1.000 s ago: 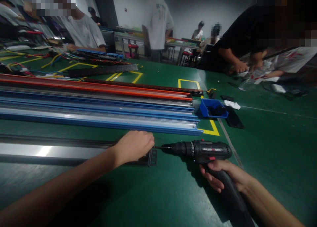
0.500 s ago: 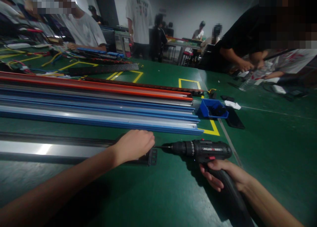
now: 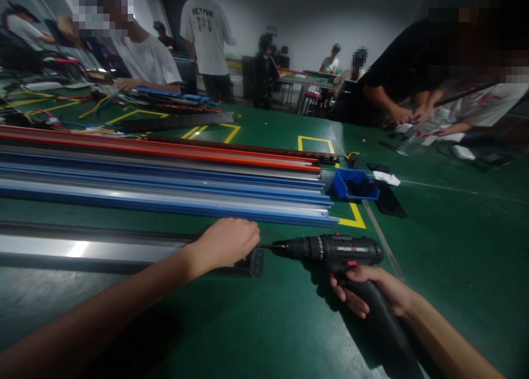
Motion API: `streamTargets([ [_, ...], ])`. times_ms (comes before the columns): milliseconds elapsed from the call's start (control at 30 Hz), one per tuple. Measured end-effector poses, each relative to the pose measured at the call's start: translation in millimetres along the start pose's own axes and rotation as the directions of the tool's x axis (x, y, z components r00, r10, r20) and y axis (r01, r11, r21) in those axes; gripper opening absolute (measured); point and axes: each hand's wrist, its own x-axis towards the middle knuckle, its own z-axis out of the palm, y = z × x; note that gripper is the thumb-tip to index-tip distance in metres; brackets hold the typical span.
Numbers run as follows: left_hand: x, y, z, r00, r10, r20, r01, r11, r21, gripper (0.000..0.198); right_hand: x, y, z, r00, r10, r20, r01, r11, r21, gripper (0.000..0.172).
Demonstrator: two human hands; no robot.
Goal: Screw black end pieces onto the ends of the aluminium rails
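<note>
My right hand [image 3: 367, 291] is wrapped round the handle of a black cordless drill [image 3: 351, 251], its long thin bit [image 3: 270, 246] pointing left. The bit reaches the end of a silver and black metal profile [image 3: 103, 245] lying along the near side of the table. Over that end my left hand [image 3: 229, 240] is closed, knuckles up, its fingertips hidden behind the hand. A black end cap [image 3: 257, 262] with small holes shows just below and beside its fingers. The bit's tip disappears at the left hand, so what it touches cannot be seen.
Blue profiles [image 3: 248, 200] and a red profile [image 3: 206, 152] lie parallel behind my hands. A blue bin [image 3: 355, 185] with dark small parts stands right of their ends, beside a black flat object [image 3: 390, 199]. Co-workers sit and stand around the green table [image 3: 454, 247].
The drill and my right hand have shifted very slightly left. My left hand stays on the profile's end. A standing person in the background has moved left in view.
</note>
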Motion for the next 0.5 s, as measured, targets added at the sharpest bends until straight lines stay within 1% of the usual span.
streamTargets([
  [133, 1.0, -1.4, -0.6, 1.000, -0.008, -0.012, 0.008, 1.000, 0.000, 0.024, 0.8, 0.3, 0.6, 1.000, -0.011, -0.018, 0.011, 1.000, -0.003, 0.038],
  [233, 2.0, -2.3, -1.0, 1.000, -0.025, -0.007, 0.024, 0.999, -0.033, 0.026, 1.0, 0.4, 2.1, 0.998, -0.041, -0.040, 0.040, 0.999, -0.023, 0.039],
  [300, 3.0, -1.8, -1.8, 0.997, -0.081, -0.009, 0.081, 0.994, -0.070, 0.031, 1.2, 0.8, 2.4, 0.997, -0.057, -0.042, 0.056, 0.998, -0.038, 0.041],
  [367, 4.3, -0.8, -3.4, 0.986, -0.166, -0.019, 0.162, 0.980, -0.119, 0.040, 1.4, 1.6, 2.3, 0.997, -0.066, -0.043, 0.064, 0.997, -0.038, 0.041],
  [433, 5.5, 0.2, -5.5, 0.965, -0.259, -0.037, 0.248, 0.951, -0.185, 0.049, 1.1, 2.7, 2.3, 0.996, -0.073, -0.051, 0.072, 0.997, -0.029, 0.038],
  [500, 5.6, 0.7, -7.9, 0.943, -0.327, -0.058, 0.302, 0.919, -0.255, 0.053, 0.1, 3.9, 2.4, 0.994, -0.089, -0.064, 0.088, 0.996, -0.021, 0.035],
])
